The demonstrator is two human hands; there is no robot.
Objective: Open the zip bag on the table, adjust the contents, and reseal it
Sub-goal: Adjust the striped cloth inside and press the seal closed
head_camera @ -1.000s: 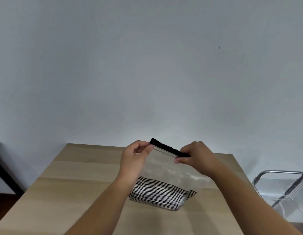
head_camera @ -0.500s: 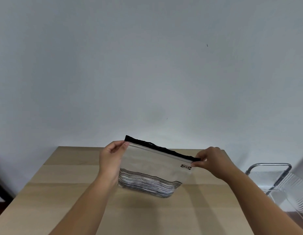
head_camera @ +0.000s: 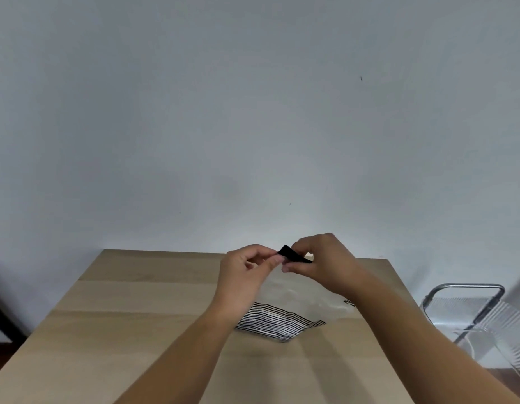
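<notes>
A clear zip bag [head_camera: 293, 295] with a black zip strip along its top and black-and-white stripes across its bottom stands on the light wooden table [head_camera: 136, 330]. Its striped bottom rests on the tabletop, and the top is held up. My left hand [head_camera: 247, 269] pinches the left end of the black strip. My right hand [head_camera: 326, 263] pinches the strip right beside it, so the two hands almost touch. Only a short piece of the strip shows between the fingers. What is inside the bag cannot be made out.
A plain grey wall stands behind the table's far edge. At the right, off the table, is a chair [head_camera: 471, 310] with a metal frame and a clear ribbed seat. A dark object shows at the far left edge.
My right hand has slid left along the black strip from the bag's right end until it is beside my left hand. The bag has shifted right in view and leans back.
</notes>
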